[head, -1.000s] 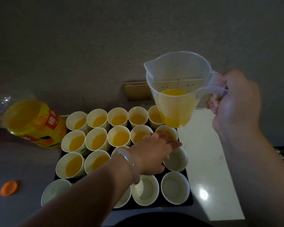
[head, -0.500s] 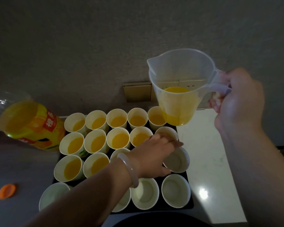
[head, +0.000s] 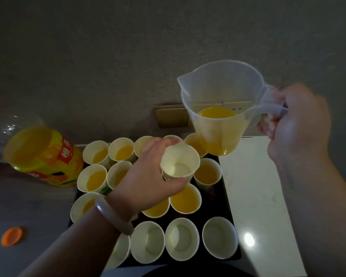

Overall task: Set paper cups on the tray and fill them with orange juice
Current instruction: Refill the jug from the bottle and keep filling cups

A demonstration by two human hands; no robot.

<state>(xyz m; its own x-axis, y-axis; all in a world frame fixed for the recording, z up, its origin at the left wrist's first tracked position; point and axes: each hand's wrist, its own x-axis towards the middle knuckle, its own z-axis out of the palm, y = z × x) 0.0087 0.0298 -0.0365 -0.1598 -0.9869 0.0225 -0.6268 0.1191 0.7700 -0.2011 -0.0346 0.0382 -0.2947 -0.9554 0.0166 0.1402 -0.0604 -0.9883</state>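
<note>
A black tray (head: 226,200) holds several white paper cups. The back and middle ones contain orange juice, and the front row cups (head: 181,237) are empty. My left hand (head: 148,176) grips an empty paper cup (head: 179,162) and holds it lifted above the tray's middle, tilted toward me. My right hand (head: 296,124) grips the handle of a clear plastic measuring jug (head: 220,108), upright above the tray's back right corner. Orange juice fills about the jug's lower third, and its spout points left.
A large orange juice bottle (head: 42,154) lies at the left of the tray, its orange cap (head: 12,236) loose on the dark counter. A white marble surface (head: 254,196) adjoins the tray's right side. A wall with a gold socket plate (head: 172,117) rises close behind.
My left hand has closed round an empty cup from the right of the tray and lifted it up. The jug has stayed at about the same height.
</note>
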